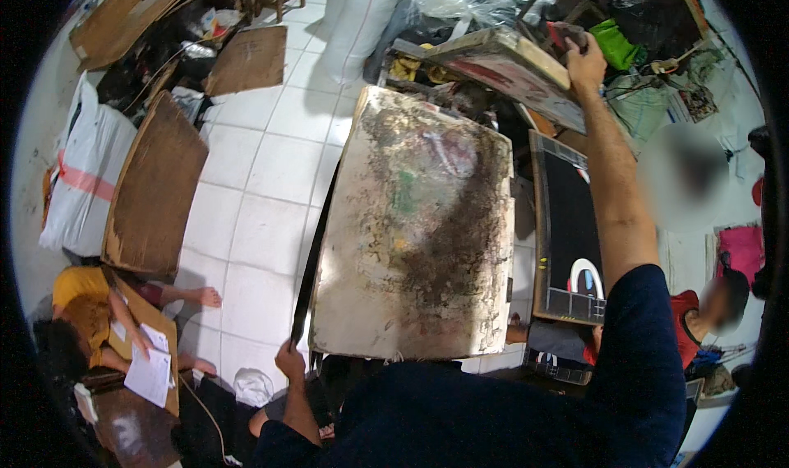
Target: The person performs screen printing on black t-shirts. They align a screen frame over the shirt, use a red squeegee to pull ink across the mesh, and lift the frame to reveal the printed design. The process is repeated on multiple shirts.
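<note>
In front of me stands a worktable with a pale top, stained and crusted with dark paint. My left hand is closed at the lower end of a long, thin dark piece that runs along the table's left edge. My right arm stretches far forward to the right. There my right hand has its fingers curled around a small dark reddish-brown object, whose kind I cannot tell. It is at the upper right end of a tilted, paint-stained board with a thick pale edge.
A person in yellow sits on the left with papers; another in red is at the right. A dark panel lies right of the table. Brown boards and white sacks stand around the tiled floor.
</note>
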A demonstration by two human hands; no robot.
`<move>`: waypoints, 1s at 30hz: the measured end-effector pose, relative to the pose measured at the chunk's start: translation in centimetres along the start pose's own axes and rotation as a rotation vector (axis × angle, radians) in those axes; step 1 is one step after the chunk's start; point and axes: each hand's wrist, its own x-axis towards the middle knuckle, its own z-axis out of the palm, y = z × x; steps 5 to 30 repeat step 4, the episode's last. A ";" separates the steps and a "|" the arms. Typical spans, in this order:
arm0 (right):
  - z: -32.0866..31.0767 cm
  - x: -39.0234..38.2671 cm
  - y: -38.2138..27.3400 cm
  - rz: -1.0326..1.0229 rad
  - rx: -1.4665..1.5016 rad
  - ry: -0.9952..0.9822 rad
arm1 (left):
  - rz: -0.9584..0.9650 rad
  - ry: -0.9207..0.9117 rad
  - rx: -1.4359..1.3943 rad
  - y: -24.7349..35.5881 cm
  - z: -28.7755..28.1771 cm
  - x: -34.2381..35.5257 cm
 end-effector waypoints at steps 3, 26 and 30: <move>0.2 0.9 0.5 0.053 -0.008 -0.068 | 0.166 0.101 0.102 6.8 -3.2 3.7; 0.3 1.0 0.8 0.064 0.042 -0.104 | 0.182 0.115 0.143 9.5 -4.1 5.2; 0.3 1.0 0.8 0.064 0.042 -0.104 | 0.182 0.115 0.143 9.5 -4.1 5.2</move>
